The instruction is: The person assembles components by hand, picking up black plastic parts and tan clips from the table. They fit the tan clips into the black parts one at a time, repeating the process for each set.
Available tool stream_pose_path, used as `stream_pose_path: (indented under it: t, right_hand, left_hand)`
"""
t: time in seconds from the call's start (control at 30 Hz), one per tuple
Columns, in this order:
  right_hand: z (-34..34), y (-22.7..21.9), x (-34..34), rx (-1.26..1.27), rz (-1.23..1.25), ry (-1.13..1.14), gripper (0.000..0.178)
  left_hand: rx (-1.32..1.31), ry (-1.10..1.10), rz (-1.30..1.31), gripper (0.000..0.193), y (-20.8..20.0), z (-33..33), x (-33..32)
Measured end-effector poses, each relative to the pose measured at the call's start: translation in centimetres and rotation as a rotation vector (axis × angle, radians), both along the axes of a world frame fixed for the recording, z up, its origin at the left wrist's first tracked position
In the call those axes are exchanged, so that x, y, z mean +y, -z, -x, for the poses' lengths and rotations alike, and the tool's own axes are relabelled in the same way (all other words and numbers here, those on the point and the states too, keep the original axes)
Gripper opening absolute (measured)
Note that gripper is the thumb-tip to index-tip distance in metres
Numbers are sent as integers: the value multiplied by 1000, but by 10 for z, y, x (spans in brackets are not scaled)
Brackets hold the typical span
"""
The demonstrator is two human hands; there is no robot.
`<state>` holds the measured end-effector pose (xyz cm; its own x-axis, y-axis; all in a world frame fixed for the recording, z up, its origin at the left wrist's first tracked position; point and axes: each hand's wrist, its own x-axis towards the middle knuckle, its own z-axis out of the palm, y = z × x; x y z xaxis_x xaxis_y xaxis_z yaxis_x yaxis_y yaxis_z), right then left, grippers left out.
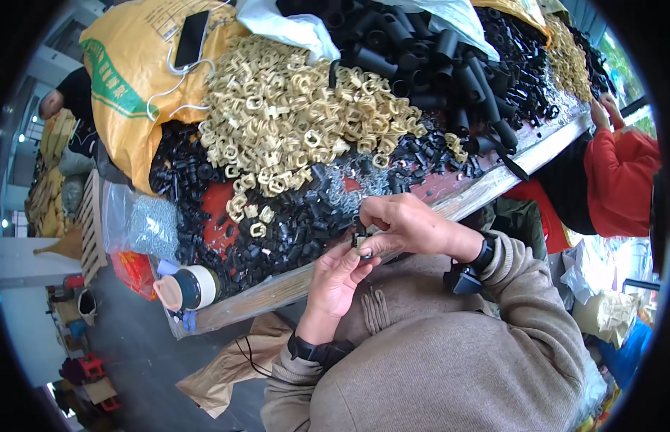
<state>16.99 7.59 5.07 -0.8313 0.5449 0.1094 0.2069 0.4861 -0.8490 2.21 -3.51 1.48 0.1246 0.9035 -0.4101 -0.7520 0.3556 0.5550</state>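
My left hand (333,279) and my right hand (411,229) meet above the near edge of the table. Between their fingertips is a small black plastic part (361,240), pinched from both sides; the fingers partly hide its shape. Just beyond the hands lies a scatter of small silver metal pieces (355,186). A spread of small black plastic parts (295,229) covers the tabletop left of my fingers. Farther back rises a heap of cream-coloured plastic clips (292,108).
Black tubes (450,65) pile up at the back. A yellow sack (126,86) carries a phone (192,39). Near the left corner stand a lidded cup (197,286) and a bag of metal pieces (153,225). A person in a red sleeve (623,180) works at right.
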Motion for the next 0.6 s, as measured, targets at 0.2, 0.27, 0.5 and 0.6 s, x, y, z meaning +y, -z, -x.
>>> stream_pose_path:
  t: [0.2,0.27,0.5,0.6]
  right_hand:
    - [-19,10,-8,84,196,59,29]
    - [-33,18,2,85,-65,197,26]
    - [-97,36,43,-249,-783,627,10]
    - [-102,39,52,-450,-760,522,8]
  left_hand:
    - [36,57,24,21,-4,-3,1]
    - [26,9,14,23,-4,-2,3]
    - [27,-38,-13,27,-1,-1,7]
    - [17,-45,4,26,-4,-6,11]
